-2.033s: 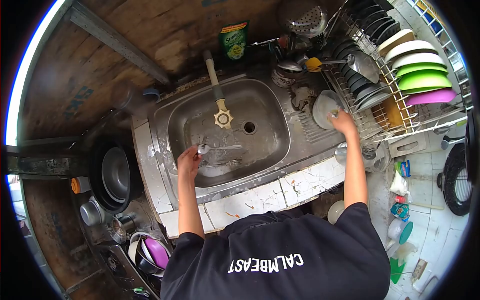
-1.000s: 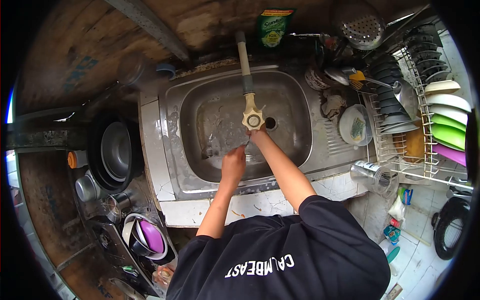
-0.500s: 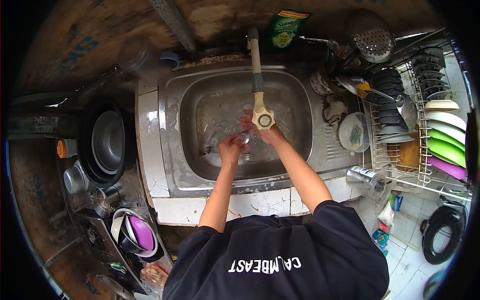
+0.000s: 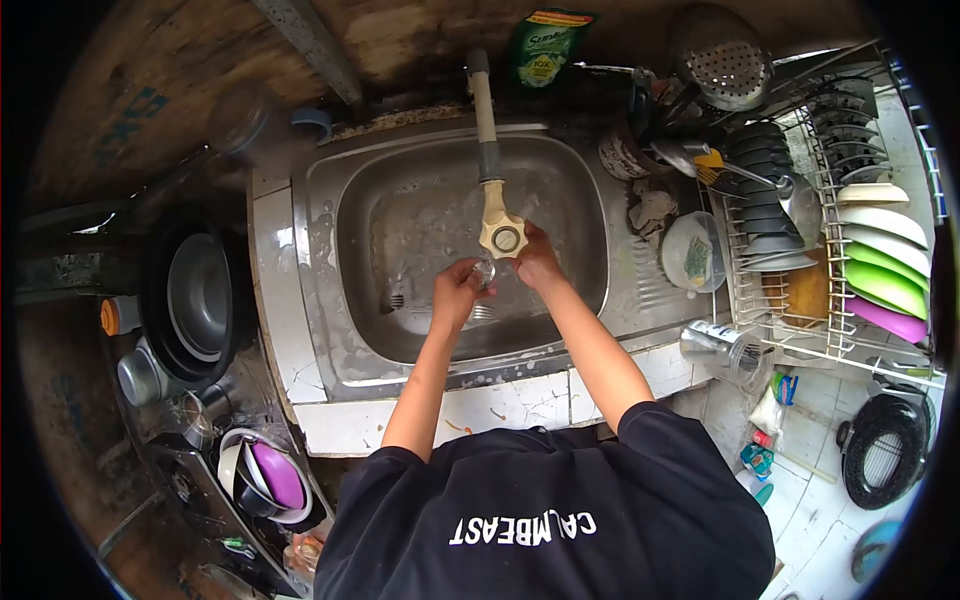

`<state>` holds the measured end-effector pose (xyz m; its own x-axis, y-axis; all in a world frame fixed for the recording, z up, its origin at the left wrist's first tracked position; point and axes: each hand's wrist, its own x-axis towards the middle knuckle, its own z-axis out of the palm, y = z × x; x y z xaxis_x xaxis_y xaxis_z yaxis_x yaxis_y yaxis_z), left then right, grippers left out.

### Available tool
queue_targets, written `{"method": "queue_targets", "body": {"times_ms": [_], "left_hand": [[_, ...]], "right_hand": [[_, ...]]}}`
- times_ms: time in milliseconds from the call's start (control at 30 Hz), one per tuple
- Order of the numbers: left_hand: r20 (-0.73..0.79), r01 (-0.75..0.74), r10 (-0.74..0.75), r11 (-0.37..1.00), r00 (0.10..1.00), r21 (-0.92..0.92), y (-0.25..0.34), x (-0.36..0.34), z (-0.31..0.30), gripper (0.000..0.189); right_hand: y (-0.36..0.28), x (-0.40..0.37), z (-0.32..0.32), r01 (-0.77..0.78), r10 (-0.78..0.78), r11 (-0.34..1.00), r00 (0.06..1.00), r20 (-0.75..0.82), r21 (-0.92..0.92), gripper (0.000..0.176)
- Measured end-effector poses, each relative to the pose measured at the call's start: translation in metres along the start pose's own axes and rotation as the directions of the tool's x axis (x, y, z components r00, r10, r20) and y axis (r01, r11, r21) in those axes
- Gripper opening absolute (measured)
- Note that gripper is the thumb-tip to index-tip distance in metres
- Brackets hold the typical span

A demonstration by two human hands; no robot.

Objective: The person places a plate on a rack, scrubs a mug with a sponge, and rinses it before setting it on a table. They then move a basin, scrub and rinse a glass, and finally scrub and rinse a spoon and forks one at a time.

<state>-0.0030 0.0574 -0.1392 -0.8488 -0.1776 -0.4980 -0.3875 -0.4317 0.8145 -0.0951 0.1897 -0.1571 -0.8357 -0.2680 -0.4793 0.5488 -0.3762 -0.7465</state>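
My left hand (image 4: 459, 294) is closed, pinching a shiny spoon (image 4: 486, 271) just left of and below the faucet; its handle is mostly hidden. At the right side of the cream faucet knob (image 4: 504, 239), my right hand (image 4: 538, 258) has its fingers wrapped against the knob, partly covered by it. Both hands are over the steel sink (image 4: 420, 200). On the basin floor lie a fork (image 4: 397, 301) at the left and another fork (image 4: 483, 312) below my left hand, tines showing.
A dish rack (image 4: 790, 300) with bowls and plates stands right of the sink. Nearby are a clear tub (image 4: 692, 252) and a cloth (image 4: 652, 210). A green soap pouch (image 4: 550, 47) hangs behind. Large black basins (image 4: 185, 350) sit at the left.
My right hand has pulled back from beneath the faucet to the knob's right side. My left hand still holds the spoon. The whole view has shifted slightly.
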Motion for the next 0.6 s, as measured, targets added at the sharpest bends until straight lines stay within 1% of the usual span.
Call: {"method": "queue_targets", "body": {"times_ms": [33,67,100,133,167,200,233,267,300,333,367,400,433,467,500,533,567,600], "left_hand": [[-0.028,-0.009,0.010,0.999,1.000,0.050,0.000,-0.004,-0.011,0.020],[-0.043,-0.014,0.017,0.998,0.999,0.058,0.001,-0.010,-0.024,0.020],[-0.074,-0.007,0.026,0.969,0.997,0.245,0.008,-0.021,-0.034,0.019],[-0.103,0.010,0.037,0.906,0.994,0.422,0.014,-0.031,-0.041,0.017],[-0.115,0.012,0.042,0.904,0.993,0.428,0.020,-0.040,-0.046,0.017],[-0.146,0.015,0.076,0.841,0.986,0.541,0.027,-0.048,-0.050,0.017],[-0.170,0.023,0.114,0.765,0.979,0.644,0.032,-0.055,-0.054,0.018],[-0.175,0.023,0.119,0.762,0.977,0.647,0.036,-0.059,-0.059,0.018],[-0.212,0.041,0.152,0.715,0.965,0.698,0.040,-0.063,-0.064,0.019],[-0.242,0.058,0.187,0.666,0.952,0.743,0.043,-0.064,-0.069,0.021],[-0.280,0.080,0.201,0.663,0.939,0.744,0.043,-0.063,-0.076,0.025],[-0.277,0.078,0.201,0.662,0.939,0.745,0.042,-0.063,-0.079,0.025],[-0.250,0.032,0.260,0.632,0.933,0.775,0.041,-0.063,-0.081,0.024],[-0.218,-0.017,0.319,0.596,0.922,0.803,0.041,-0.062,-0.082,0.024],[-0.209,-0.026,0.322,0.596,0.924,0.802,0.042,-0.061,-0.076,0.024],[-0.207,-0.009,0.242,0.671,0.948,0.741,0.044,-0.058,-0.066,0.022],[-0.193,0.013,0.160,0.738,0.968,0.675,0.046,-0.053,-0.056,0.021],[-0.171,-0.002,0.159,0.737,0.972,0.676,0.034,-0.042,-0.053,0.021]], "right_hand": [[0.009,0.002,0.002,-0.065,0.064,0.996,0.998,0.023,0.059,0.024],[0.020,0.004,0.007,-0.071,0.069,0.995,0.997,0.038,0.067,0.024],[0.023,-0.001,0.022,-0.070,0.073,0.988,0.997,-0.019,0.135,0.020],[0.029,-0.002,0.029,-0.066,0.083,0.977,0.994,-0.076,0.202,0.016],[0.044,0.012,0.025,-0.140,0.156,0.967,0.986,-0.059,0.212,0.019],[0.050,0.010,0.032,-0.148,0.162,0.965,0.985,-0.050,0.218,0.019],[0.057,0.009,0.042,-0.169,0.191,0.956,0.979,-0.073,0.240,0.022],[0.060,0.008,0.048,-0.187,0.218,0.947,0.971,-0.095,0.260,0.024],[0.061,0.006,0.051,-0.240,0.247,0.945,0.969,-0.004,0.222,0.027],[0.059,0.005,0.049,-0.238,0.245,0.946,0.970,-0.001,0.222,0.027],[0.056,0.002,0.044,-0.314,0.299,0.936,0.947,0.113,0.156,0.027],[0.051,-0.003,0.039,-0.382,0.357,0.920,0.907,0.221,0.082,0.028],[0.046,-0.005,0.033,-0.378,0.353,0.922,0.909,0.221,0.083,0.028],[0.037,-0.008,0.026,-0.327,0.317,0.945,0.927,0.200,0.021,0.022],[0.028,-0.012,0.017,-0.273,0.276,0.961,0.945,0.177,-0.043,0.018],[0.015,-0.015,0.008,-0.261,0.264,0.964,0.949,0.171,-0.044,0.018],[0.000,-0.020,-0.003,-0.190,0.206,0.973,0.971,0.125,-0.131,0.019],[-0.015,-0.027,-0.012,-0.123,0.142,0.968,0.987,0.078,-0.218,0.019]]}}
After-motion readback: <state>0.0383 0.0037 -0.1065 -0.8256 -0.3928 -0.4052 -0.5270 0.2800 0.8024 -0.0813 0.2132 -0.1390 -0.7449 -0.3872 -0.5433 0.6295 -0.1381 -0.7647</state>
